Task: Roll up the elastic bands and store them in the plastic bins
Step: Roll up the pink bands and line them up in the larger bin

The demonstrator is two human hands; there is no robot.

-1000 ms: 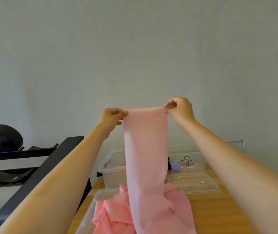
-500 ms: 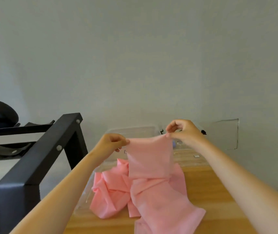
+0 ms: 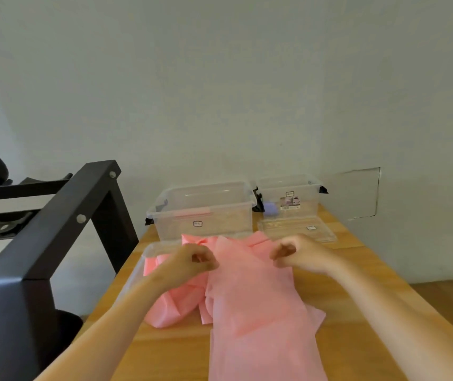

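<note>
A wide pink elastic band [image 3: 250, 303] lies crumpled and stretched along the wooden table [image 3: 357, 287]. My left hand [image 3: 192, 262] pinches the band's top left corner with curled fingers. My right hand [image 3: 299, 254] pinches its top right corner. Behind the band stands a clear plastic bin [image 3: 203, 210], open, with something pink along its inner front wall. A second clear bin [image 3: 288, 198] stands to its right and holds a small purple thing.
A clear lid [image 3: 296, 229] lies flat in front of the right bin; another clear lid [image 3: 151, 250] lies under the band's left side. A black metal rack [image 3: 54, 229] stands at the table's left. The grey wall rises just behind the bins.
Both hands have lowered the band's top edge from high in the air down to the table, and the view has tilted down. The band now lies on the table instead of hanging.
</note>
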